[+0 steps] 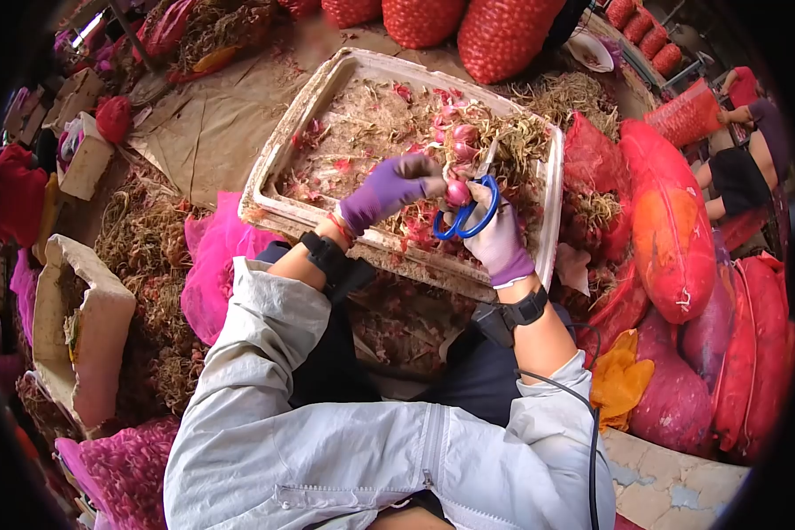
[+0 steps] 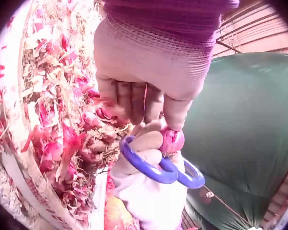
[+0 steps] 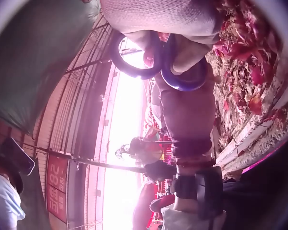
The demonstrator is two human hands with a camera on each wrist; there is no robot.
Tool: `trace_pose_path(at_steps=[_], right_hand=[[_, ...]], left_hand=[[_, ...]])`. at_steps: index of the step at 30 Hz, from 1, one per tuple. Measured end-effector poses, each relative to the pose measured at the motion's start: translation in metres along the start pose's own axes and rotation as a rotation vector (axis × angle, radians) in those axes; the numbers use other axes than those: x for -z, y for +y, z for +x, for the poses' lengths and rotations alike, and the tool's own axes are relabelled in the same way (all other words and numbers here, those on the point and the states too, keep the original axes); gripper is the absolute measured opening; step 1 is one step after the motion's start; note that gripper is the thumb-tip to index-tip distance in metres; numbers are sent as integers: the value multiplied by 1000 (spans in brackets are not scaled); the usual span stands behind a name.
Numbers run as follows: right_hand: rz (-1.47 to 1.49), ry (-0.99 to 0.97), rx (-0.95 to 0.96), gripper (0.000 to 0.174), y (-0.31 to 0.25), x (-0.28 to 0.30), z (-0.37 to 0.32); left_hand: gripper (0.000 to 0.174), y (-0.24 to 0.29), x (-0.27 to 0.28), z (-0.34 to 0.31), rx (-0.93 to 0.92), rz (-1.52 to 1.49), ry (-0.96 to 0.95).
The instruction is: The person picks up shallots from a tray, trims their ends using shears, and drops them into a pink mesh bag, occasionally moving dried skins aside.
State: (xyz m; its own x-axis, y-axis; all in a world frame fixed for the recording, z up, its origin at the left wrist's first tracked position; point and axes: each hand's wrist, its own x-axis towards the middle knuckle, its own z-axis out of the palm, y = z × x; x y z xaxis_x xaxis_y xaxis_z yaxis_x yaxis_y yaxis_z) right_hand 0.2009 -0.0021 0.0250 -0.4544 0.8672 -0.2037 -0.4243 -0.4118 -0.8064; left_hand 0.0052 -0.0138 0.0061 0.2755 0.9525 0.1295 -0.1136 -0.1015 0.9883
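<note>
In the head view my left hand (image 1: pixel 390 190), in a purple and white glove, reaches over the foam tray (image 1: pixel 269 208) from the left. Its fingertips pinch a small red onion (image 1: pixel 458 193), which the left wrist view shows between the two hands. Around the blue-handled scissors (image 1: pixel 489 188) curl the fingers of my right hand (image 1: pixel 501 237), also gloved. The scissor blades point away over the tray. Just beyond them lie more red onions (image 1: pixel 465 134) among dry stalks and loose skins.
Filled red mesh sacks (image 1: pixel 671 221) crowd the right side. More full sacks (image 1: pixel 422 19) stand behind the tray. To the left are an empty foam box (image 1: pixel 84 327), pink netting (image 1: pixel 225 256) and heaps of dry stalks. Another person (image 1: pixel 751 159) is at the far right.
</note>
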Motion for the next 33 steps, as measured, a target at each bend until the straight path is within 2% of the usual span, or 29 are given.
trace_pose_path(at_steps=[1,2,6,8,10,12,13,14,16,18,20,22,24,27,28,30,33], right_hand=[[-11,-14,11,24,1,1,0],[-21,-27,22,24,1,2,0],[64,-10,-34,23,0,5,0],[40,-24,-17,22,0,0,-1],[3,-16,29,21,1,-5,-2],[-32,-3,84,20,1,-8,-1],[-101,16,99,22,2,-7,-2],[-171,34,109,25,3,-7,-3],[-149,59,74,24,5,-7,-3],[-217,150,36,20,5,-9,-4],[-289,192,77,18,8,-12,0],[-362,230,115,17,12,-11,2],[-109,150,78,17,17,-8,4],[-17,130,67,16,13,-6,7],[41,124,73,16,13,-5,8],[46,141,69,15,12,-5,5],[-7,146,29,14,12,-3,4]], left_hand=[[13,1,-7,-1,-34,-178,-56],[13,-1,-6,-1,-33,-179,-56],[13,-17,2,6,-77,-228,75],[12,-16,5,9,-60,-278,246],[13,-5,3,7,-29,-297,234],[19,4,-10,2,7,-327,-47],[25,0,-15,0,29,-475,-66],[25,-3,-15,0,29,-478,-67],[30,-5,-14,-2,-58,-190,10],[31,-5,-13,2,-80,-259,6],[31,-6,-6,4,66,-334,-84],[30,-3,-7,3,78,-309,-64],[29,1,-10,0,86,-284,-40],[25,3,-31,-5,-132,-45,153],[25,1,-30,-6,-131,-45,153],[20,3,-29,-8,-301,452,216],[17,-5,-30,-6,-361,347,249]])
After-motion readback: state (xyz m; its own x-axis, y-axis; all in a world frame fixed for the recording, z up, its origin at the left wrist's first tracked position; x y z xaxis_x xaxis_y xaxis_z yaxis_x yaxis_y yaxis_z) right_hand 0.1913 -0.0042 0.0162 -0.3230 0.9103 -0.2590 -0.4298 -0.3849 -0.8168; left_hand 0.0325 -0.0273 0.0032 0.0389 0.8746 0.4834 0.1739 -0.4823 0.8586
